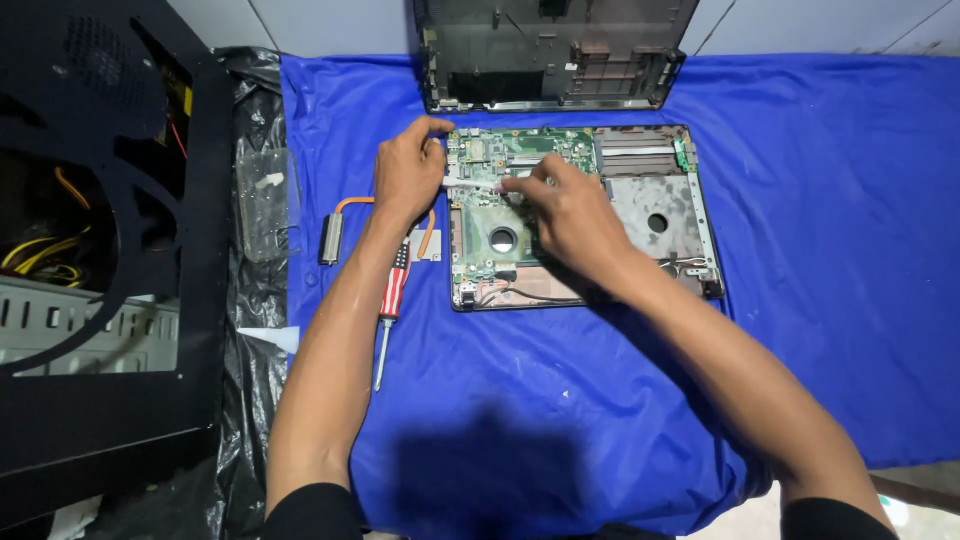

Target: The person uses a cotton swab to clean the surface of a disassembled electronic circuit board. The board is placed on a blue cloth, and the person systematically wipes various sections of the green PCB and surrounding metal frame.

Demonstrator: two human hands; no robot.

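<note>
The opened laptop base (585, 215) lies on the blue cloth (800, 250) of the tabletop, under both hands. The left hand (408, 175) rests at its left edge, fingers curled around one end of a small white strip (470, 183). The right hand (570, 215) lies over the green circuit board (490, 235), fingertips pinching the other end of the strip. Just below the left wrist lies a screwdriver (390, 305) beside a copper heat pipe (345, 222). Right of the right hand the cloth is free. Both forearms reach forward, the hands close together.
</note>
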